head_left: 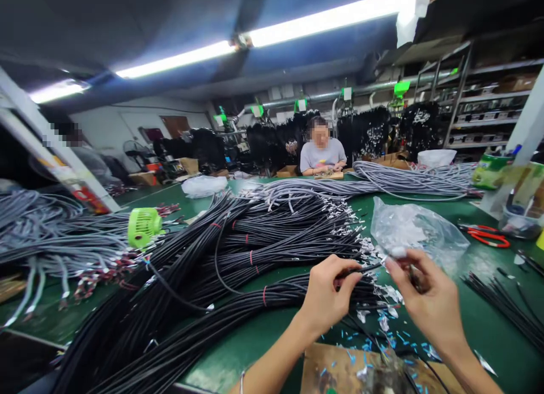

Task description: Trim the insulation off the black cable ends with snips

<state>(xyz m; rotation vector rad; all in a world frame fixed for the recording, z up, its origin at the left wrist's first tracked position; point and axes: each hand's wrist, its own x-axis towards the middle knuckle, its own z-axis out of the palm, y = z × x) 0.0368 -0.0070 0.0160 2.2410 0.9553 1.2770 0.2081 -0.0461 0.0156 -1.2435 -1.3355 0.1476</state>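
My left hand [329, 292] pinches a black cable [370, 267] near its end, over the green table. To its right, my right hand [425, 295] has thumb and forefinger closed at the white tip of that cable. Bundles of black cables [272, 258] with red ties lie to the left and behind my hands, their stripped white ends close to my fingers. Below my hands is a wooden board [327, 365] with a blurred metal piece on it and blue scraps around it.
A clear plastic bag [419, 227] and red-handled pliers [488, 236] lie at the right. Grey cables [408, 178] run along the back. A green fan [144, 227] stands at the left. A person [323, 150] sits across the table.
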